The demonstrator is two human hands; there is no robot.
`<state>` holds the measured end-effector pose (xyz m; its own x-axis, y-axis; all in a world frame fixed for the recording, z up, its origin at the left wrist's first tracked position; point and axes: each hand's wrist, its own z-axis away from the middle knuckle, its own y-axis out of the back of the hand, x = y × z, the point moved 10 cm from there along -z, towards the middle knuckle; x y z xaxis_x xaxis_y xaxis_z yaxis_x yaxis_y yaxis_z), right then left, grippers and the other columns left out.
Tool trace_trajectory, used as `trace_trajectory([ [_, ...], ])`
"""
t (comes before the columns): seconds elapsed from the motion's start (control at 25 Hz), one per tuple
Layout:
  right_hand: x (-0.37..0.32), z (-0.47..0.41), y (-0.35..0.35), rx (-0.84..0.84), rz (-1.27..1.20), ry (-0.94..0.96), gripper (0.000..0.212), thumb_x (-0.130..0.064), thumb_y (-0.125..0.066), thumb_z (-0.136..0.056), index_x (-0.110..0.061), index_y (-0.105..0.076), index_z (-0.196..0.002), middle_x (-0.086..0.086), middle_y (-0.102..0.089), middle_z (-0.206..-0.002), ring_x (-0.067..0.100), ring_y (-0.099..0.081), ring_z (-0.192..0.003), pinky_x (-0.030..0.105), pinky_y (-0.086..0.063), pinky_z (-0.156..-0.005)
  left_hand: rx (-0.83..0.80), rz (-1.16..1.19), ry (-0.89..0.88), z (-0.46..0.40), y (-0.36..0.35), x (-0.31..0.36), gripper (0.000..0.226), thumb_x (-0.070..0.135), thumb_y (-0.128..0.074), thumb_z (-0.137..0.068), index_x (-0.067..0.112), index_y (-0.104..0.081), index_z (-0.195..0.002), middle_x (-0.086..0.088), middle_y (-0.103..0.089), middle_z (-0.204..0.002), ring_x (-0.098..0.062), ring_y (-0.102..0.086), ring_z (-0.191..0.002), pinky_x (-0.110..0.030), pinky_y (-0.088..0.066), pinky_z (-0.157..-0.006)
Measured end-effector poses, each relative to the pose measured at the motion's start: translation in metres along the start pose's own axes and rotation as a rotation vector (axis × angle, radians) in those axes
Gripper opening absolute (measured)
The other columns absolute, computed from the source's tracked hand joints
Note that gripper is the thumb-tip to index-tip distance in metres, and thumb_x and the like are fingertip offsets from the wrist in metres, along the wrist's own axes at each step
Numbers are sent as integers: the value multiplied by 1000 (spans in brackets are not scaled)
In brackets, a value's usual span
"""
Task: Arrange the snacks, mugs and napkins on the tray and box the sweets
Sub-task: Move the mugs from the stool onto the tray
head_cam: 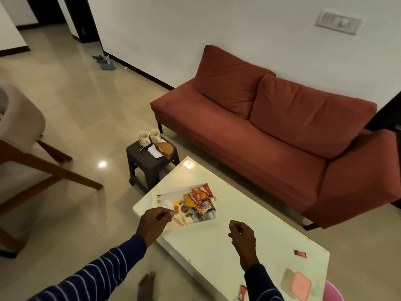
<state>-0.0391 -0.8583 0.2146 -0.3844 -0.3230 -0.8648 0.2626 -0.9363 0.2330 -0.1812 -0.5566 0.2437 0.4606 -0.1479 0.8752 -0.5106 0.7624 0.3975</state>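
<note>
- White low table (217, 246) stands on a glossy beige floor in a living room, with a rust-red sofa (282, 131) against the wall behind it.
- On the table's far left part lies a printed tray (169, 195), tilted relative to the table edges.
- Several snack packets (200, 199), red, orange and dark, are piled on the tray's right half.
- The left hand (155, 220) hovers at the tray's near left corner, fingers curled; whether it grips the rim cannot be told.
- The right hand (242, 234) hangs over the bare tabletop, apart from the tray, fingers loosely curled and holding nothing.
- Two red sweets lie on the table: one (300, 253) near the right edge, one (242, 292) at the near edge.
- A pink lidded box (300, 285) sits at the near right corner.
- Beyond the table, a dark stool (149, 164) carries two mugs (148, 136), white napkins (155, 151) and a brown holder (166, 149).
</note>
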Motion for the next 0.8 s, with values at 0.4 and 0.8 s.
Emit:
trace_trajectory([
  [0.4, -49, -29, -153, -23, 33, -43, 9, -20, -62, -95, -20, -71, -95, 4, -73, -98, 27, -68, -91, 43, -56, -81, -59, -89, -2, -131, 88, -28, 12, 26, -70, -88, 20, -78, -81, 10, -74, -71, -7, -69, -75, -22, -52, -71],
  [0.8, -113, -98, -219, -116, 70, 92, 14, -16, -60, -93, -9, -70, -87, 1, -69, -84, 21, -65, -81, 24, -51, -65, 19, -161, -27, -191, 113, 1, 9, 30, -68, -90, 26, -74, -86, 10, -73, -78, -6, -67, -77, -20, -51, -67],
])
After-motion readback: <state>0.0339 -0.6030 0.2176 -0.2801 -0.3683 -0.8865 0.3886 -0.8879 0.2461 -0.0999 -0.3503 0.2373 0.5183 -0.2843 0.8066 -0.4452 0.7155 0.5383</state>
